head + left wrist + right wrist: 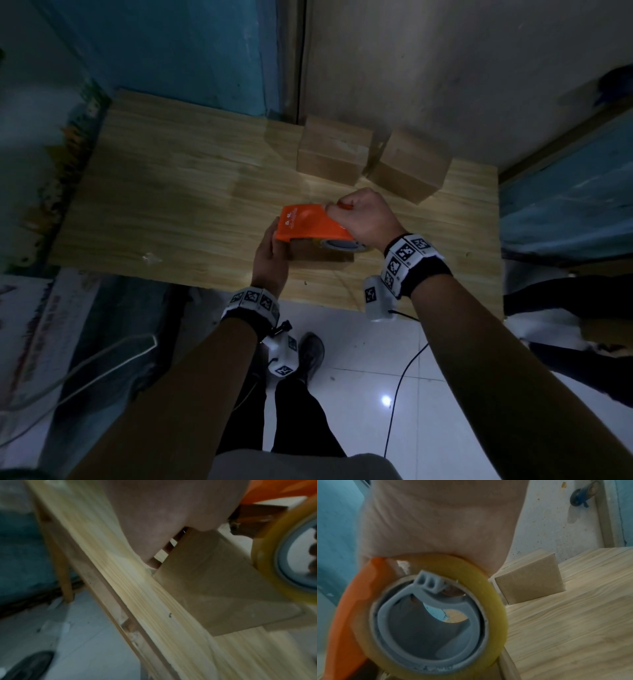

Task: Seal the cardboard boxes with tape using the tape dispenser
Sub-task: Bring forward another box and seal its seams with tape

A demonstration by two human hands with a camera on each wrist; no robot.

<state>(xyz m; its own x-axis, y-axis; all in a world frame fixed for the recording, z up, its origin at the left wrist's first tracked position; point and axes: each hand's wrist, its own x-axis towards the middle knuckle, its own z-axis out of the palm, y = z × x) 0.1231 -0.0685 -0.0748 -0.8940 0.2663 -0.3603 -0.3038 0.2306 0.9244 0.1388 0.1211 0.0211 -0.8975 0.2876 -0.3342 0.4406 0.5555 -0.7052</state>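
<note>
Right hand (363, 216) is fisted around the handle of the orange tape dispenser (308, 224), fingers curled tight on it. The dispenser body extends leftward from this fist; its yellowish tape roll (440, 615) on a grey hub sits directly below the palm in the right wrist view.

Left hand (270, 253) lies with fingers straight and flat against the left side of the near cardboard box (223, 588), steadying it; it grasps nothing. The box sits under the dispenser, between the two hands, resting on the wooden table (171, 205).

Beyond the right hand, toward the wall: two more cardboard boxes, one (334, 150) ahead and slightly left of the fist, the other (411, 164) ahead and slightly right. They stand just beside each other; cannot tell whether they touch.
</note>
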